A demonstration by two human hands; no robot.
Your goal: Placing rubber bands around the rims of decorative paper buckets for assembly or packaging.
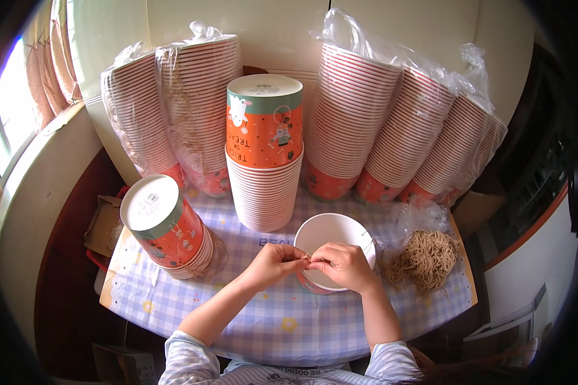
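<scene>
An open white paper bucket (334, 231) with an orange outside stands mouth up near the table's front. At its near-left rim my left hand (277, 263) and my right hand (343, 264) meet fingertip to fingertip. Both pinch a small tan bit of cord (307, 258), mostly hidden by the fingers. A thin dark strand crosses the bucket's right rim. To the right lies a heap of tan cords (430, 260). Left of my hands, a short stack of upside-down orange buckets (173, 231) leans, with tan cord loops hanging along its right side.
A tall stack of upside-down buckets (265, 179) rises behind the open one. Plastic-wrapped bucket stacks line the back left (199, 109) and back right (353, 115). Crumpled clear plastic (424, 217) touches the cord heap. A checked cloth (257, 327) covers the table.
</scene>
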